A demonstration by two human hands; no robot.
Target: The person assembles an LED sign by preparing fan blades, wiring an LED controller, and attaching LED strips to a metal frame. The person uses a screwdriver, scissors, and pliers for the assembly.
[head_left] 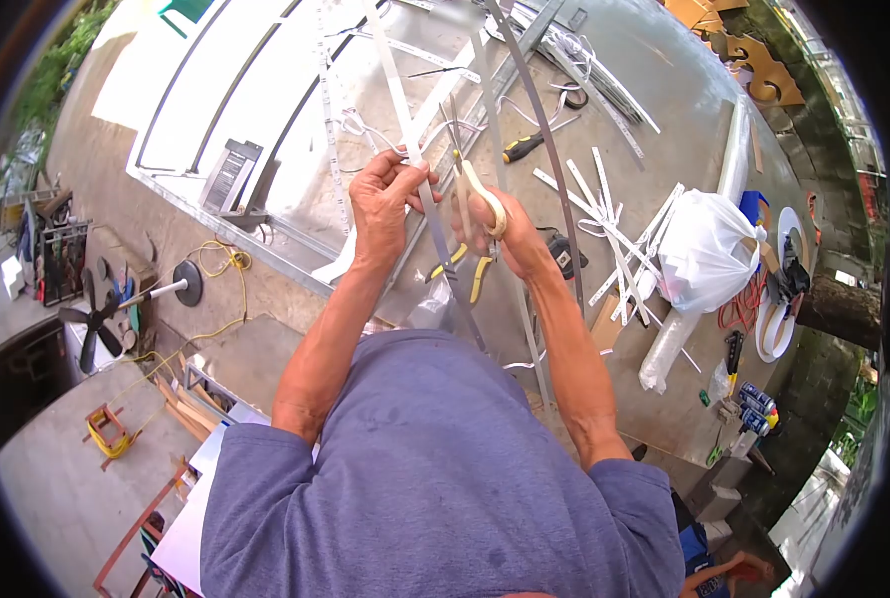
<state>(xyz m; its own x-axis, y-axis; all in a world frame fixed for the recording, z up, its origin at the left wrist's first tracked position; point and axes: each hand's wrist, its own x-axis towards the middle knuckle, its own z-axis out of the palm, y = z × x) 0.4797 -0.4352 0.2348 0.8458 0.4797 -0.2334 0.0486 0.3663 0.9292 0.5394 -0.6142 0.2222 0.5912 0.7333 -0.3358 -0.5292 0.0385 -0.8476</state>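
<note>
My left hand point(383, 211) is closed, thumb and fingers pinching a flat metal strip point(395, 85) that slants across the frame. A thin white cord point(365, 130) loops close to those fingertips. In my right hand point(513, 239) is a pair of scissors point(477, 189) with cream handles, fingers through the loops. Their blades point up and away, just to the right of the strip. Below the hands lies a pair of pliers point(480, 279) with yellow handles. A dark tape measure point(566, 255) sits beside my right forearm.
A metal frame point(215, 214) extends to the left and back. A yellow-black screwdriver point(523, 148) lies ahead. To the right are scattered white strips point(614, 224), a white plastic bag point(709, 249) and spray cans point(758, 407). A fan point(91, 319) stands at left; another person's arm point(719, 573) shows at lower right.
</note>
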